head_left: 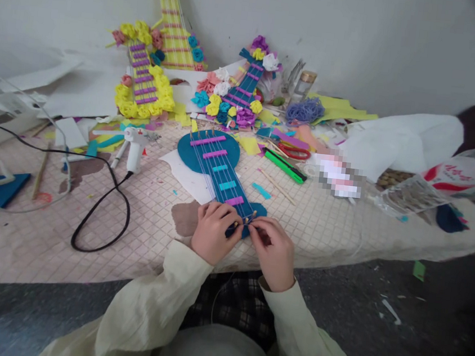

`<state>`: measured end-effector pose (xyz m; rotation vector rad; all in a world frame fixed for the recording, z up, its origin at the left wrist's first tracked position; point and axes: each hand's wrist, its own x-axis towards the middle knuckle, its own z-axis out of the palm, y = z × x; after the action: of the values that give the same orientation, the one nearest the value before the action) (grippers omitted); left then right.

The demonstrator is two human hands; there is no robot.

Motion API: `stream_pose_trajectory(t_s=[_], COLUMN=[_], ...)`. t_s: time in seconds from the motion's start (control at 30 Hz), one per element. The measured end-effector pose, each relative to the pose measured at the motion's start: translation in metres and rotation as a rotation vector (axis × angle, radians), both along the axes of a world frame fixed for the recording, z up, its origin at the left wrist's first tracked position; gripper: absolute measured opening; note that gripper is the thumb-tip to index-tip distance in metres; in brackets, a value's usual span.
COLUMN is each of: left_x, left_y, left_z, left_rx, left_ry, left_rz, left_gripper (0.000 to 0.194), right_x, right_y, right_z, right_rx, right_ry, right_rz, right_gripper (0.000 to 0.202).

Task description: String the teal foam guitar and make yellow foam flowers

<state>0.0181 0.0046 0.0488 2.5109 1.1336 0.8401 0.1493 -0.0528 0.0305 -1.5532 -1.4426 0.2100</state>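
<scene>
A dark blue cardboard guitar lies on the table before me, its round body away from me and its head near the table edge. Purple and light-blue strips cross it, and thin pale strings run along it to small wooden pegs. My left hand is closed over the left side of the head, fingertips pinched on a string by the pegs. From the right, my right hand pinches the string with thumb and forefinger, close to the left fingertips. The fingers hide part of the head and the string's exact path.
A white glue gun with a looped black cord stands left. Right of the guitar are a green utility knife, red-handled scissors and thin sticks. Behind are flower-trimmed guitars, purple string and paper scraps.
</scene>
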Motion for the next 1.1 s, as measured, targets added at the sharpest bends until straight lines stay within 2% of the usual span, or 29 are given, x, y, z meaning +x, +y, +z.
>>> stream_pose_trajectory(t_s=[0.27,0.47,0.6,0.67,0.77,0.87,0.93,1.0,1.07,1.1], left_x=[-0.001,-0.002,-0.003,-0.003,-0.003,-0.003,-0.002,0.0,0.001,0.002], left_y=[0.001,0.002,0.002,0.002,0.001,0.002,0.003,0.004,0.004,0.004], left_z=[-0.004,-0.005,-0.005,-0.004,-0.004,-0.009,-0.014,-0.018,-0.02,-0.02], left_rx=[0.003,-0.015,-0.027,-0.03,-0.043,-0.062,-0.055,-0.042,-0.07,-0.091], left_ry=[-0.008,-0.017,-0.036,-0.042,-0.037,-0.05,-0.079,-0.124,-0.148,-0.15], left_rz=[-0.008,-0.023,-0.029,-0.021,-0.004,-0.005,0.006,0.032,0.041,0.042], left_gripper=[0.01,0.011,0.012,0.012,0.012,0.01,0.009,0.009,0.008,0.008], right_x=[0.0,0.004,0.012,0.016,0.019,0.011,-0.006,-0.03,-0.062,-0.078], right_y=[-0.011,-0.019,-0.02,-0.018,-0.007,0.017,0.039,0.067,0.098,0.114], right_z=[0.001,0.003,0.013,0.027,0.059,0.099,0.124,0.141,0.147,0.144], right_rx=[-0.021,-0.009,-0.038,-0.048,-0.074,-0.181,-0.26,-0.34,-0.444,-0.51], right_ry=[0.036,0.197,0.259,0.259,0.218,0.056,-0.159,-0.358,-0.379,-0.262], right_rz=[0.005,-0.061,-0.06,-0.065,-0.02,0.17,0.375,0.579,0.704,0.713], right_gripper=[0.009,0.012,0.014,0.015,0.016,0.018,0.019,0.017,0.013,0.012])
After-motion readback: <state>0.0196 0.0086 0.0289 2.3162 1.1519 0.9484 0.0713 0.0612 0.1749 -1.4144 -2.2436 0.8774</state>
